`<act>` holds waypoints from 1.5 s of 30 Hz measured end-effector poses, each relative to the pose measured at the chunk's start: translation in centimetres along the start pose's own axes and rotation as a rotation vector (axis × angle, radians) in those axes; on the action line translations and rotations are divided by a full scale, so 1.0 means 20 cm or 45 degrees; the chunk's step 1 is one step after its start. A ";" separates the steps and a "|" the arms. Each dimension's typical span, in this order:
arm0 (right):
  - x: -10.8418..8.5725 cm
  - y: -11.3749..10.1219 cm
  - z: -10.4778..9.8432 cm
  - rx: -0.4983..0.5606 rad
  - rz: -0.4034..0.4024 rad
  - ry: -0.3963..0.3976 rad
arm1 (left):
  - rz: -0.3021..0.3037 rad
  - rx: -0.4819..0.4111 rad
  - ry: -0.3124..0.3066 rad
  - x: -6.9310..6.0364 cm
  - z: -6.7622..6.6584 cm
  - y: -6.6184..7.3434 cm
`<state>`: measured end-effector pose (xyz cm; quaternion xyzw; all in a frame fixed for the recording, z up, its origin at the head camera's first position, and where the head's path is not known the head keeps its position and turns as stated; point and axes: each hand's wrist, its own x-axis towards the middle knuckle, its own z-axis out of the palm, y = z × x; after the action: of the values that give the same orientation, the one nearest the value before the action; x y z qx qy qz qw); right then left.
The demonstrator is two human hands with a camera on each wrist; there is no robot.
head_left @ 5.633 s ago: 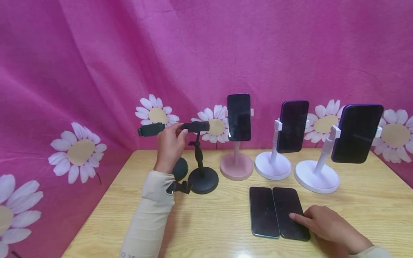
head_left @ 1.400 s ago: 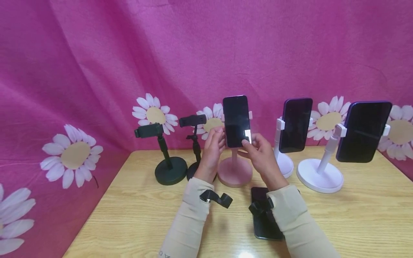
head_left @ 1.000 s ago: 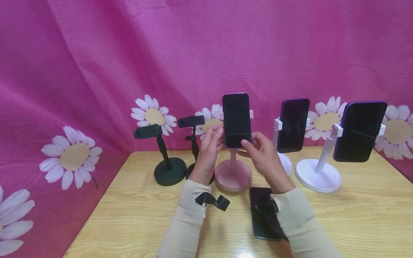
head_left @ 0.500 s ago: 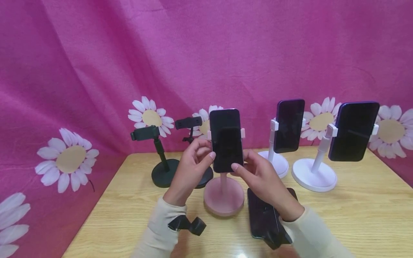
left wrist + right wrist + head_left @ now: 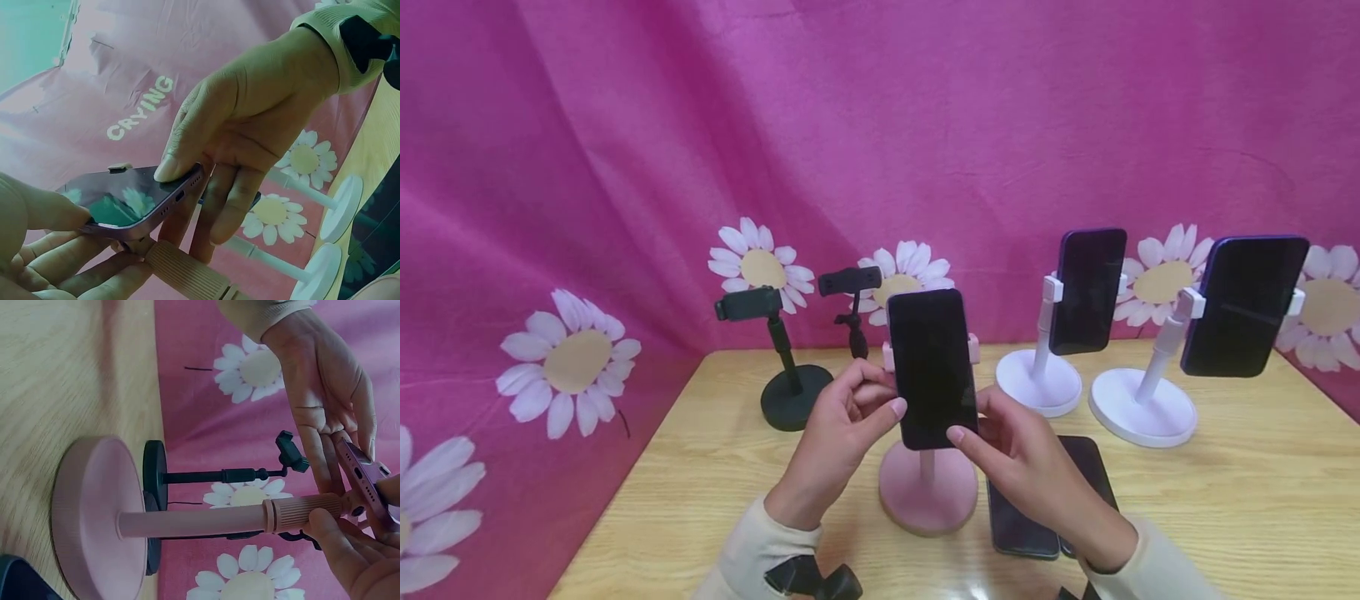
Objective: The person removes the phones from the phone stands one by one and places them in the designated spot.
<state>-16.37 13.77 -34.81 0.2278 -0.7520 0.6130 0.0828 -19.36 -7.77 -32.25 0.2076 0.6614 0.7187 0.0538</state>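
In the head view a dark-screened phone (image 5: 934, 371) sits in the clamp of a pink phone stand (image 5: 927, 493), its top leaning back. My left hand (image 5: 842, 442) pinches the phone's left edge, thumb at the front and fingers behind. My right hand (image 5: 1033, 467) grips the lower right corner, with the thumb on the screen. In the left wrist view the phone's purple edge (image 5: 165, 212) shows its charging port. The right wrist view has the pink stem (image 5: 194, 523) below both hands, with right-hand fingers close to the ribbed collar (image 5: 303, 512).
Two white stands (image 5: 1037, 383) (image 5: 1142, 408) hold phones at the right. At the left back are a dark green stand (image 5: 795, 396) and a black stand (image 5: 853, 333), their clamps holding nothing. Two phones (image 5: 1026, 525) (image 5: 1090, 467) lie on the wooden table (image 5: 1225, 517), partly under my right hand.
My left hand left the black stand and my right hand left the flat phone; both took hold of the phone on the pink stand. That stand has come toward me from the back row.
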 end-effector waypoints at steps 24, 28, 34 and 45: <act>0.00 0.04 0.00 -0.086 0.014 -0.002 | -0.023 0.045 -0.109 0.03 -0.05 -0.03; 0.00 0.04 -0.01 -0.100 0.036 -0.013 | -0.014 0.046 -0.111 0.03 -0.05 -0.04; 0.01 0.03 -0.01 -0.113 0.053 -0.014 | -0.029 0.018 -0.122 0.03 -0.06 -0.03; 0.14 0.00 0.02 -0.063 0.291 0.055 | 0.020 0.322 0.013 0.09 -0.08 0.08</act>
<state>-18.73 12.71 -33.76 0.1254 -0.7859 0.6045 0.0342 -21.28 -8.73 -30.33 0.2142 0.7453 0.6311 0.0182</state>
